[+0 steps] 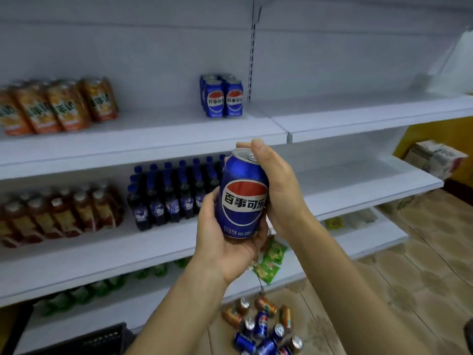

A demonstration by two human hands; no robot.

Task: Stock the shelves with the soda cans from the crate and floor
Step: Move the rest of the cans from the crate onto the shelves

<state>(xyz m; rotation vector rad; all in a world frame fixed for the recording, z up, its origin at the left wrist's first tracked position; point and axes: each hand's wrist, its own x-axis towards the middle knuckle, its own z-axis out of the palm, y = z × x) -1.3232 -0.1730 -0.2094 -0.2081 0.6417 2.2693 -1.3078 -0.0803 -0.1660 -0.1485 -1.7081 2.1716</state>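
Left hand (220,242) cups blue can (242,198) from below, upright. Right hand (276,185) grips its top and side

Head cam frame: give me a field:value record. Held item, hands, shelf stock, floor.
held item: blue cola can, upright, label facing camera
left hand: left hand cups the can's base and side
right hand: right hand wraps the can's right side, fingers over its top
upper shelf: blue cans grouped near the upright; orange cans at left
middle shelf: dark cola bottles; amber tea bottles at left
floor: loose cans, blue and orange, mostly lying down
crate: black crate, bottom left, contents not visible
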